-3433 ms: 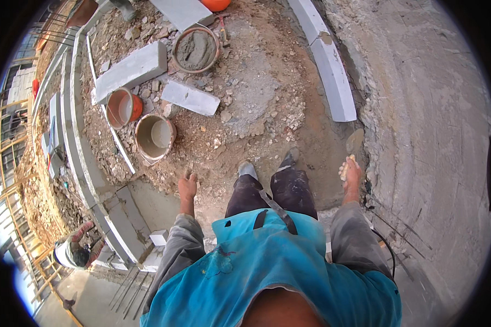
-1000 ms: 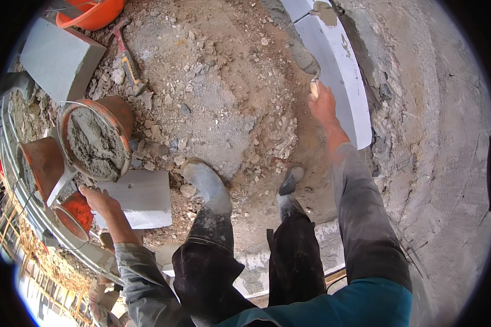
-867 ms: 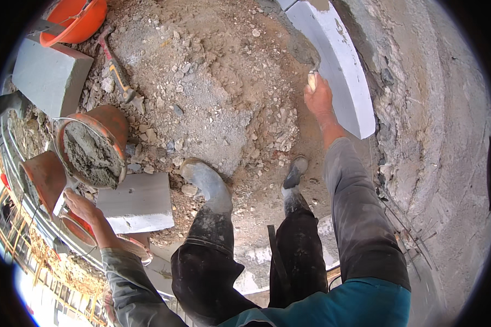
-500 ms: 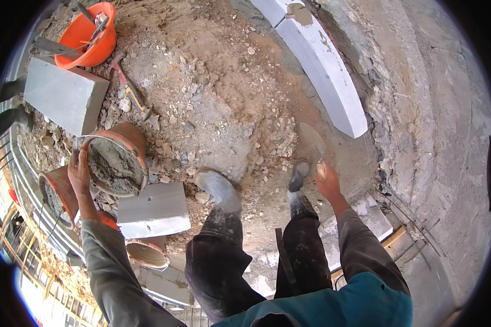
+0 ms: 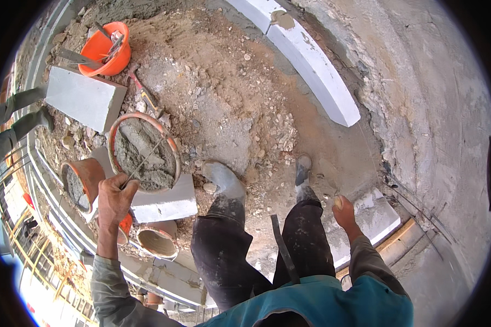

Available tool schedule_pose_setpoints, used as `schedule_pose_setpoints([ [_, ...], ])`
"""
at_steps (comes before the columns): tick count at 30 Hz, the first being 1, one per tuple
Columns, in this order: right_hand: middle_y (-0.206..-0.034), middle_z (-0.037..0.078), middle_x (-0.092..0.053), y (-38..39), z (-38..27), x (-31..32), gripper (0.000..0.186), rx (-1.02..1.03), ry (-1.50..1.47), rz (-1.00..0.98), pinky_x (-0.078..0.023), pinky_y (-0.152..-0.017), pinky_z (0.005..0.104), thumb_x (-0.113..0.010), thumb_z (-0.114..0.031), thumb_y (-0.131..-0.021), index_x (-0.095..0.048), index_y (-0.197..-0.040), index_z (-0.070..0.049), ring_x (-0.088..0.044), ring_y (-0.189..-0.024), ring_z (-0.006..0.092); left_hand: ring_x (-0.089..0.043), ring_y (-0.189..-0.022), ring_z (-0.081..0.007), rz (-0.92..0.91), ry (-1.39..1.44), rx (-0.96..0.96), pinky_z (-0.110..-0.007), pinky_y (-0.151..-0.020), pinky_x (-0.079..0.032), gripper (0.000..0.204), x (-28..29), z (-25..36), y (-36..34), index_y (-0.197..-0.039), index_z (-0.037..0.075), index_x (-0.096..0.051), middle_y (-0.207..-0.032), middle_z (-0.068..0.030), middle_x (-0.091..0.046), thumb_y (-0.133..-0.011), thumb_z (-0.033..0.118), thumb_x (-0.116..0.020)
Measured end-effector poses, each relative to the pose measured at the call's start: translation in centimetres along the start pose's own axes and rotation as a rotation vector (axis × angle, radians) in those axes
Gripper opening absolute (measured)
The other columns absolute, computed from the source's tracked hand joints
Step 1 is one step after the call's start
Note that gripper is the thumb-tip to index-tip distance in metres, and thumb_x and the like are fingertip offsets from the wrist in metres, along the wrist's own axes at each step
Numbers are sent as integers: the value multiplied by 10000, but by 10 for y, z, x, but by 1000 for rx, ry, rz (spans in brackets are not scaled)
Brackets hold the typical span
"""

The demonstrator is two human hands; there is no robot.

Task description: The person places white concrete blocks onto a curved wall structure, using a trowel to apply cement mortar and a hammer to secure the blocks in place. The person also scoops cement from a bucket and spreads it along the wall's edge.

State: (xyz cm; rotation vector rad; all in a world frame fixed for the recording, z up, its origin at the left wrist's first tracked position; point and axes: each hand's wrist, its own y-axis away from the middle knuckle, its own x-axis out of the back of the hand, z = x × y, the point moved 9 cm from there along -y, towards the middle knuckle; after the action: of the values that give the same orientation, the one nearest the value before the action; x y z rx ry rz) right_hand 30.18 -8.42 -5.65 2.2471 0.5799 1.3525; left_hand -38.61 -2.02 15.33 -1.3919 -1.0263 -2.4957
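On our left we have mortar point(image 5: 139, 147) in a bucket point(image 5: 111, 143), the near block point(image 5: 166, 203) on our side of it. Beyond lie a hammer point(image 5: 141, 87), the far block point(image 5: 83, 98) and a basin point(image 5: 118, 66); ahead on our right runs the block row point(image 5: 313, 68).

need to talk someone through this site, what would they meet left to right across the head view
Another person's boots, the leftmost brown bucket, the bucket of mortar, the wearer's left boot, the wearer's right boot, the right hand, steel rods.

This is looking like a building site: mortar point(image 5: 128, 152) is sitting in a bucket point(image 5: 139, 115), pale blocks point(image 5: 84, 97) are lying on stony ground point(image 5: 218, 92).
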Motion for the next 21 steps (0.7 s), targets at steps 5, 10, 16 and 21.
schedule_pose_setpoints([
  [5,-955,225,-654,34,46,29,397,-83,-18,0,-501,-801,405,-639,-131,-790,-591,-1158,10,-645,-882,352,-287,-578,-39,-45,418,45,-254,-496,-243,358,-25,65,96,-612,66,-376,-589,72,-357,-847,123,-640],
  [10,-986,256,-642,25,82,65,433,102,-12,-48,-499,-808,432,-637,-150,-822,-538,-1209,17,-636,-928,410,-356,-551,-36,-7,876,104,-221,-496,-272,313,-105,123,172,-719,67,-535,-612,47,-449,-948,275,-586],
  [16,-1086,254,-619,10,81,117,437,198,12,-98,-486,-865,424,-624,-151,-853,-522,-1245,15,-628,-990,373,-355,-524,-57,14,1284,448,-231,-494,-320,187,-263,142,217,-760,78,-547,-620,62,-409,-909,184,-586],
  [21,-1161,246,-599,16,26,101,452,534,180,-198,-492,-871,449,-632,-166,-868,-509,-1270,-2,-613,-1022,405,-370,-486,-67,72,1444,694,-246,-465,-335,148,-417,140,230,-748,77,-552,-608,50,-418,-875,147,-578],
])
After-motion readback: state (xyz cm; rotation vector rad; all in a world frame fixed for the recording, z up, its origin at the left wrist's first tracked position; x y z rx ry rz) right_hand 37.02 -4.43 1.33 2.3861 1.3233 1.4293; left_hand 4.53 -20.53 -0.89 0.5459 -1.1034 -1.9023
